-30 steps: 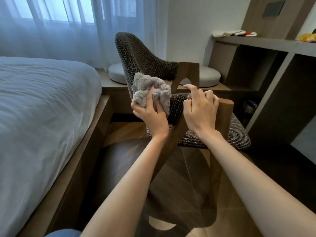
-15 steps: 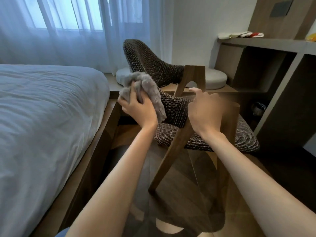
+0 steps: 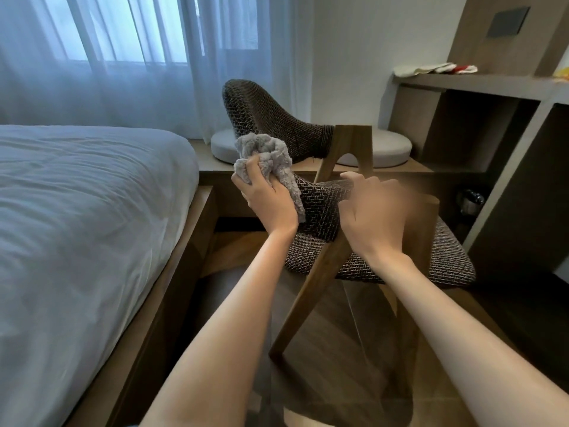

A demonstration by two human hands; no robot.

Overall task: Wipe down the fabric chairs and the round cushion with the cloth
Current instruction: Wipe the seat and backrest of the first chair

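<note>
A dark woven fabric chair (image 3: 323,208) with wooden legs is tipped over, its backrest pointing away toward the window. My left hand (image 3: 268,201) is shut on a bunched grey cloth (image 3: 264,152), pressing it on the chair's fabric where back meets seat. My right hand (image 3: 372,217) is motion-blurred and curled over the wooden frame between two legs. A round white cushion (image 3: 391,146) lies on the low wooden ledge behind the chair, partly hidden by the backrest.
A bed with white bedding (image 3: 77,211) fills the left, its wooden frame close to the chair. A wooden shelf unit (image 3: 492,87) stands right, folded cloths (image 3: 431,69) on top. A small dark metal container (image 3: 471,201) sits low beside it. Sheer curtains (image 3: 123,57) hang behind.
My left hand slid the cloth left and up along the chair's fabric, then back a little right. The chair has shifted under my right hand, which now looks blurred.
</note>
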